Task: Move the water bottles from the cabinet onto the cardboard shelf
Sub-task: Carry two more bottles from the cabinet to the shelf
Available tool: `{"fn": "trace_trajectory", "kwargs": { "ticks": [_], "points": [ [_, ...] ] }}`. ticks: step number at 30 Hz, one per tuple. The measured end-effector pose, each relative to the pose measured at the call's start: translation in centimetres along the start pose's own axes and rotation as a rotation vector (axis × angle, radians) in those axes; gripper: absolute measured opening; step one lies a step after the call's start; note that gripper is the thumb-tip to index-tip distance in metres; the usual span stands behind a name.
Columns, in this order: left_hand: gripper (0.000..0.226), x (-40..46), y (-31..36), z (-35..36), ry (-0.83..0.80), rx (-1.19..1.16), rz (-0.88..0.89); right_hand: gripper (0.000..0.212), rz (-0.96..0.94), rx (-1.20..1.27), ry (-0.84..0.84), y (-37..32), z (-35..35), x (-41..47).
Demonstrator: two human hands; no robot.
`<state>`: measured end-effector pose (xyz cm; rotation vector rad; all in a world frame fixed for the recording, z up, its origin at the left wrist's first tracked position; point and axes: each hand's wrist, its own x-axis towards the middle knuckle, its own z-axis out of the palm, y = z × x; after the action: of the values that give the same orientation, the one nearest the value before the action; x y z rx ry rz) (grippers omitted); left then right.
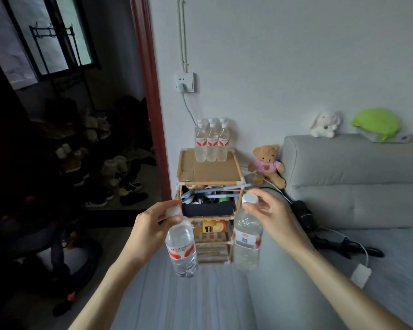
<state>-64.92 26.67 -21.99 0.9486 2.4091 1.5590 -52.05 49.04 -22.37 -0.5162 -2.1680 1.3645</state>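
My left hand [153, 222] grips a clear water bottle [181, 248] by its white cap; the bottle hangs tilted over the bed. My right hand [267, 210] holds a second water bottle [247, 244] by its cap, hanging upright. Both bottles have red and white labels. Ahead stands the cardboard shelf [210, 173], its flat brown top bare at the front. Several bottles [211, 144] stand in rows at the back of that top, against the wall. Both held bottles are nearer to me than the shelf and below its top.
The shelf's lower levels hold a dark box [208, 208] with clutter and an orange can [214, 226]. A teddy bear [268, 165] sits to its right beside the grey headboard [355, 167]. Cables and a charger [360, 275] lie on the bed. Shoes [119, 177] fill the dark doorway on the left.
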Motion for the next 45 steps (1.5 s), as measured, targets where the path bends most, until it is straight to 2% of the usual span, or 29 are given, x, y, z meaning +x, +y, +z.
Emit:
{"fn": "trace_trajectory", "kwargs": {
  "ticks": [6,14,19,24,36,45],
  "points": [
    [0.03,10.2,-2.5,2.8,-0.001,0.037,-0.006,0.023,0.053,-0.032,-0.014,4.6,0.5,10.0],
    [0.031,26.2,-5.8,4.1,-0.054,0.072,0.033,0.022,-0.016,-0.099,-0.048,5.8,3.4,24.9],
    [0.03,33.9,-7.2,5.7,-0.12,0.075,0.021,0.032,-0.014,-0.14,-0.029,7.8,4.5,32.0],
    [0.032,40.4,-8.9,6.9,-0.114,0.114,0.006,0.024,0.014,-0.174,-0.064,10.5,5.5,38.3],
    [0.035,50.5,-11.8,12.9,-0.123,0.2,-0.099,0.032,-0.016,-0.284,-0.167,16.6,6.8,51.2],
    [0.035,54.1,-13.3,14.7,-0.068,0.213,-0.122,0.035,-0.1,-0.329,-0.29,18.3,8.0,54.6]
  ]
}}
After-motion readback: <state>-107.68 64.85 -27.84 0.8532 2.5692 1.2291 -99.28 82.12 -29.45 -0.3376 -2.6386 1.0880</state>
